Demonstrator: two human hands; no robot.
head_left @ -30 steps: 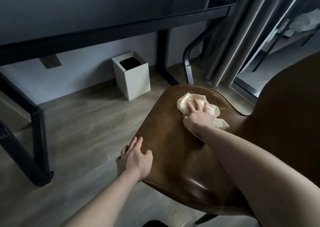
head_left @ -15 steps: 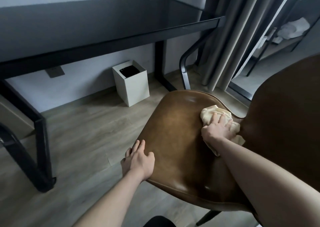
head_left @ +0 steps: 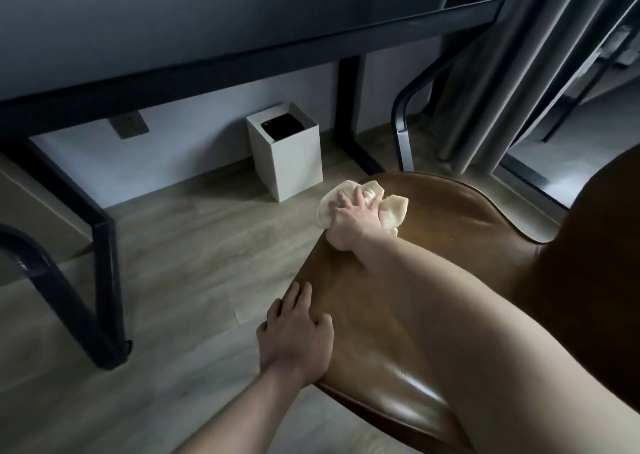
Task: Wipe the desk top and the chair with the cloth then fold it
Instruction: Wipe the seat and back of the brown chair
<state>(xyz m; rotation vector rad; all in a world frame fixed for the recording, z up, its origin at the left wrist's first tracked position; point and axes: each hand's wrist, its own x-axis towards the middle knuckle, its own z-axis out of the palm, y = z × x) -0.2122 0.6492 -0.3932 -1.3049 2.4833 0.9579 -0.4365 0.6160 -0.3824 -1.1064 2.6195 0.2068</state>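
Chair-wiping step. The right hand (head_left: pixel 353 219), fingers spread nearly flat, presses the bunched cloth (head_left: pixel 360 207) onto the chair (head_left: pixel 450 231) seat at its 11 o'clock edge. The left hand (head_left: pixel 294 339), fingers relaxed and holding nothing, rests on the seat rim at 8 o'clock. Next, probably: sweep across unwiped leather, then fold the cloth.

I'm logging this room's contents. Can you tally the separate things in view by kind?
Chair: 1
Desk: 1
Cloth: 1
White bin: 1
Curtain: 1
Hands: 2, left hand, right hand
Total: 7
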